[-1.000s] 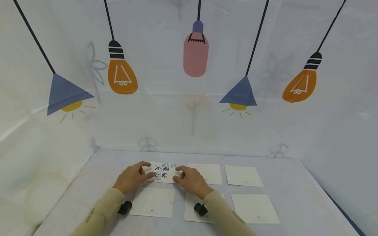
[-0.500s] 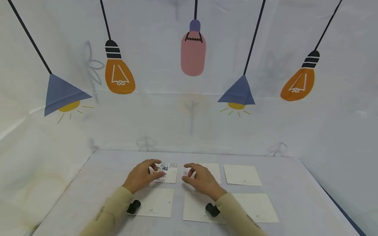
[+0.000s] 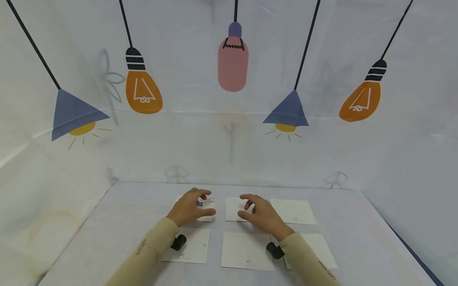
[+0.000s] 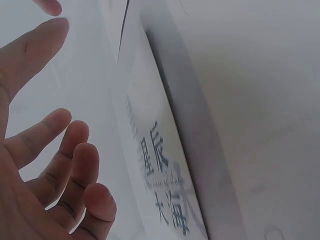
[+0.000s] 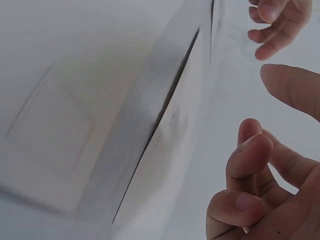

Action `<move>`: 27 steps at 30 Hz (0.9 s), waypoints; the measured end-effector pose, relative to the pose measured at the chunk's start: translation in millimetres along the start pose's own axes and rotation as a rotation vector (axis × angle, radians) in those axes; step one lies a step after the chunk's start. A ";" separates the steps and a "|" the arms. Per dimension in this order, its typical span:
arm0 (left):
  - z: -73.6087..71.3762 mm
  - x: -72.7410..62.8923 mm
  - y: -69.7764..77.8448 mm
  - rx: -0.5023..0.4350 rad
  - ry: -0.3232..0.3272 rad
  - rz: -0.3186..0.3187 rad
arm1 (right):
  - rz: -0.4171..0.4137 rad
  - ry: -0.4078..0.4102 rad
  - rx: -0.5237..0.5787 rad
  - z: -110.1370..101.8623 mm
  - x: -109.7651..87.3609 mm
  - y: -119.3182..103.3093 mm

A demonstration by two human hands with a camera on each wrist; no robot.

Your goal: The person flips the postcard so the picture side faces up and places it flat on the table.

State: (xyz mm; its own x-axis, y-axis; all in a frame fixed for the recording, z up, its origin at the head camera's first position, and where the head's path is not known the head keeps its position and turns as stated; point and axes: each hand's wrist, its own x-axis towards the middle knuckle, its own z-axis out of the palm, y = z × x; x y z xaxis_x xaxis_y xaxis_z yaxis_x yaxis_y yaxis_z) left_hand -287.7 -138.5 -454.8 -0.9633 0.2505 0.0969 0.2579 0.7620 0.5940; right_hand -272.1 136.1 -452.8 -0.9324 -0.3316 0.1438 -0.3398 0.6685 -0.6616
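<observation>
My left hand (image 3: pixel 191 207) hovers over a white card with dark printed characters (image 3: pixel 211 217) at the back left, covering much of it. Nothing is between its spread thumb and loosely bent fingers; in the left wrist view the printed card (image 4: pixel 150 95) lies beyond them. My right hand (image 3: pixel 264 215) holds nothing either, thumb and fingers apart, over the plain back-middle card (image 3: pixel 232 209). The right wrist view shows its bent fingers beside a pale card (image 5: pixel 167 145), with the left hand at the top corner.
More white cards lie in two rows: a back-right card (image 3: pixel 295 211), a front-left card (image 3: pixel 195 248), a front-middle card (image 3: pixel 247 248) and a front-right card (image 3: pixel 322 250) partly under my right sleeve. A white wall sheet (image 3: pixel 200 151) with printed lamps rises behind the table (image 3: pixel 107 234).
Both hands have moved right, from around the printed card; the right hand has left it and is over the back-middle card. The printed card stays flat at the back left.
</observation>
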 end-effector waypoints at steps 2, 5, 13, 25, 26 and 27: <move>4.3 4.2 2.8 0.003 -0.024 0.007 | 0.011 0.002 0.007 -3.1 -2.8 4.7; 9.3 9.6 7.8 0.006 -0.053 0.015 | 0.036 -0.003 0.009 -6.5 -6.5 11.9; 23.1 24.2 11.9 0.027 -0.075 0.059 | 0.026 -0.016 0.001 -18.5 -11.2 24.4; 35.1 36.8 15.7 0.138 -0.135 0.008 | 0.039 -0.041 -0.031 -41.8 -9.4 53.4; 35.6 37.4 16.1 0.136 -0.142 0.003 | 0.053 -0.048 -0.033 -43.5 -9.0 56.4; 36.0 37.8 16.4 0.135 -0.149 -0.003 | 0.061 -0.056 -0.035 -45.3 -8.4 59.2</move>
State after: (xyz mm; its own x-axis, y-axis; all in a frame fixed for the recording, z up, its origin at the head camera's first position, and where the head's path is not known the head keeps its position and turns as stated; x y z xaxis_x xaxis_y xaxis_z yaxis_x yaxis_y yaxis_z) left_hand -317.2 -95.0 -470.2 -0.9448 0.3262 -0.0301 0.2724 0.8334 0.4809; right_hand -290.0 208.6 -459.8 -0.9435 -0.3257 0.0620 -0.2876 0.7108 -0.6419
